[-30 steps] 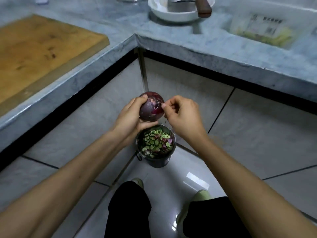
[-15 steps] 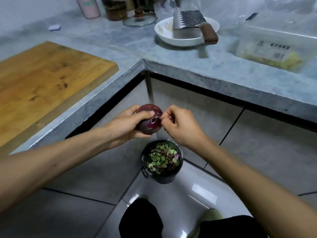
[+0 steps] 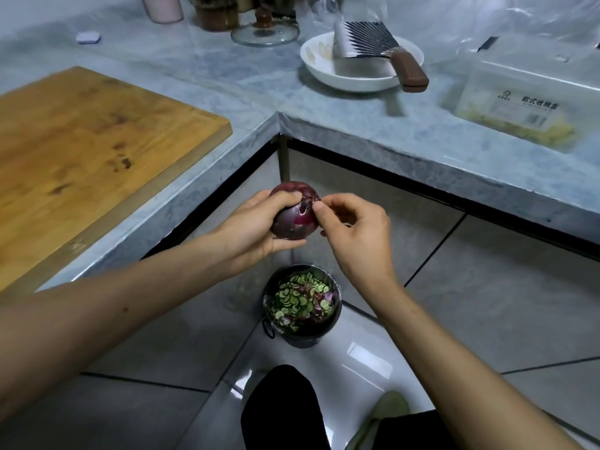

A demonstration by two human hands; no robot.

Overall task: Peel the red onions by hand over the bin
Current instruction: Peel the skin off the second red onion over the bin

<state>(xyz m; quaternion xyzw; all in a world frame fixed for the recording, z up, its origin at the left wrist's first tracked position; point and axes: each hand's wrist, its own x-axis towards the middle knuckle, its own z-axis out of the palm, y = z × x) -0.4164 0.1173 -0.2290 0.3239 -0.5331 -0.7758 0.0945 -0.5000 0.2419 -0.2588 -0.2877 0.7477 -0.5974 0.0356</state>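
My left hand [image 3: 253, 228] grips a dark red onion [image 3: 293, 219] from the left and below, thumb across its top. A small patch near the onion's tip shows brighter purple where skin is torn. My right hand [image 3: 354, 235] pinches a flap of onion skin at that torn spot with thumb and forefinger. Both hands hover above and a little behind a small black bin [image 3: 332, 323] on the floor, filled with green slices and purple scraps.
A grey stone counter [image 3: 373, 125] wraps round the corner ahead. It carries a wooden cutting board [image 3: 81, 151] on the left, a white bowl [image 3: 328, 73] with a crinkle cutter [image 3: 370, 37], a glass lid [image 3: 264, 35] and a plastic box [image 3: 519, 99]. My knees and shoes show below.
The view has tilted up, showing more of the counter. The onion and both hands have risen away from the bin; my right fingers have stayed pinching at the skin.
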